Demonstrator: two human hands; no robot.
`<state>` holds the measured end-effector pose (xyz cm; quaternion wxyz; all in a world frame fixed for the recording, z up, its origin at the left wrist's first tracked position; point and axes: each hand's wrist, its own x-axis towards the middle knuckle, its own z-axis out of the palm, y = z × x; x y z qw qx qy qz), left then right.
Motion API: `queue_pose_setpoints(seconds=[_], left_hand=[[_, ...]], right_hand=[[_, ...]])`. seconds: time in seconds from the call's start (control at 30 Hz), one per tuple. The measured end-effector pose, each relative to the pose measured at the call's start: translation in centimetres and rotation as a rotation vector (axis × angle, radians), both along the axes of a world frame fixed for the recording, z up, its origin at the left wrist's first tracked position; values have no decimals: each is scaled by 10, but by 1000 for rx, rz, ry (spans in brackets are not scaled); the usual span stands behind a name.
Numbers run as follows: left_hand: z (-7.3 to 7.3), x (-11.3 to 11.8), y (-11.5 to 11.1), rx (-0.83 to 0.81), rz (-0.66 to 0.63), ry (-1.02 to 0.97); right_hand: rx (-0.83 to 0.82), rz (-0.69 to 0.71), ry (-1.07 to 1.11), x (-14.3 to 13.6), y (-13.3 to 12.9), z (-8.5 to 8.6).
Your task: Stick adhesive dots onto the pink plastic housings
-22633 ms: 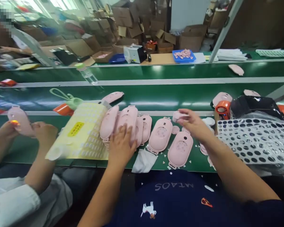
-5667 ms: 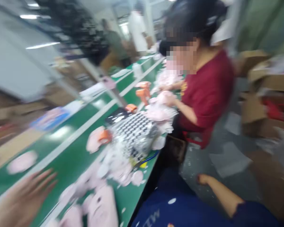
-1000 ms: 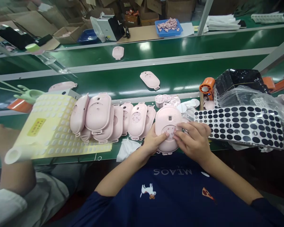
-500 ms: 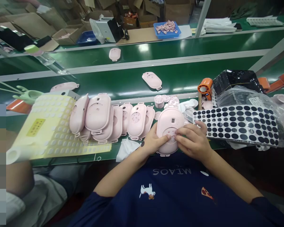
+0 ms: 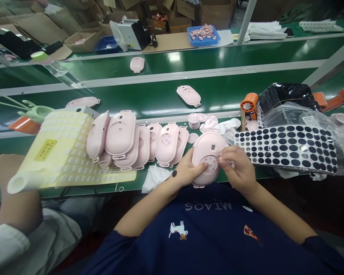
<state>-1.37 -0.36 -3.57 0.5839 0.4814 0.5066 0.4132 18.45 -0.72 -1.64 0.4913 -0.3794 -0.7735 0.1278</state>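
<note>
A pink oval case (image 5: 206,178) with a round patterned disc (image 5: 211,163) in its recess is held up near my chest. My left hand (image 5: 187,168) grips its left side, thumb on the disc's edge. At the case's right side, my right hand (image 5: 238,168) has its fingers pinched together close to the disc's edge; whatever they hold is too small to name. More pink cases (image 5: 119,135) lie piled to the left, one with a patterned disc (image 5: 165,139). Round patterned discs (image 5: 193,119) are stacked just behind the held case.
Sheets of black dots (image 5: 292,147) lie at right beside an orange device (image 5: 249,104). A yellow sticker sheet (image 5: 50,152) lies at left, near a co-worker's arm (image 5: 17,208). Pink cases (image 5: 189,95) sit on the green belt (image 5: 149,95). A white cloth (image 5: 154,178) is at the table edge.
My right hand has drawn slightly right and up from the disc, uncovering more of it. On the belt, the nearer middle case and the left one have shifted right, the far one slightly left.
</note>
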Motion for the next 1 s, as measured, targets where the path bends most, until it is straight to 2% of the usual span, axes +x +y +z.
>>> queue_pose_setpoints(seconds=[0.07,0.17,0.23,0.33,0.4,0.5,0.6,0.67,0.73,0.87,1.0], left_hand=[[-1,-2,0,-31,-1,0],[-2,-4,0,-16,17,-26],[-2,-6,-1,-4,15,-89],[-1,-7,-3,-40,-23,-186],[0,-7,-3,-47,-57,-168],[3,-7,-2,21,-88,-23],[13,-8,-1,141,-115,217],[25,-6,-1,235,-193,434],[38,-2,0,317,-329,653],[54,14,4,448,-550,974],[58,26,8,450,-581,1107]], right_hand=[[28,-29,32,5,-1,2],[258,-6,-269,14,-6,0],[348,56,-460,18,-9,-4],[345,101,-585,23,-10,-9],[345,127,-625,24,-9,-9],[347,157,-644,25,-5,-5],[297,114,-600,23,-4,8],[275,80,-509,19,-7,20],[291,108,-421,10,-12,33],[377,175,-449,-16,-22,50],[453,162,-442,-32,-24,50]])
